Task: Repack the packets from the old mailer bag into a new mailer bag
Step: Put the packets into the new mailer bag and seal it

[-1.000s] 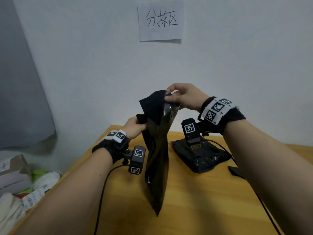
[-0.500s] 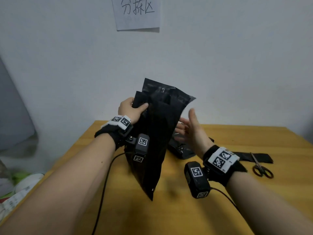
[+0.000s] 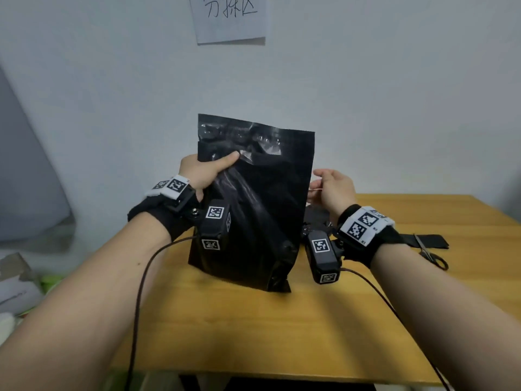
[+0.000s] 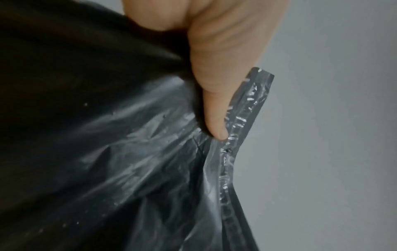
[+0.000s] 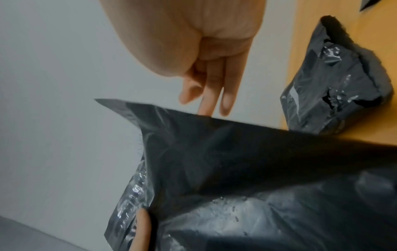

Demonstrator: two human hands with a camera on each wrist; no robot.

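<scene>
Wooden, yellow-brown table [image 3: 324, 328] set against a pale grey wall [image 3: 394, 94], which carries a white paper sign with handwritten characters [image 3: 229, 18]. Black glossy plastic mailer bag [image 3: 253, 215] stands upright, its bottom edge on the table and its mouth up. Left hand [image 3: 201, 172] grasps the bag's upper left edge, thumb laid across the near face just below the shiny adhesive strip [image 4: 240, 125]; the fingers behind the bag are hidden. Right hand [image 3: 332, 190] is released, fingers straight and relaxed, just beside the bag's right edge and holding nothing. Crumpled dark grey torn-open mailer bag [image 5: 337, 81] lies on the table behind the upright one. Black-handled scissors [image 3: 431, 253] rest on a flat black strip [image 3: 428, 240] at far right.
</scene>
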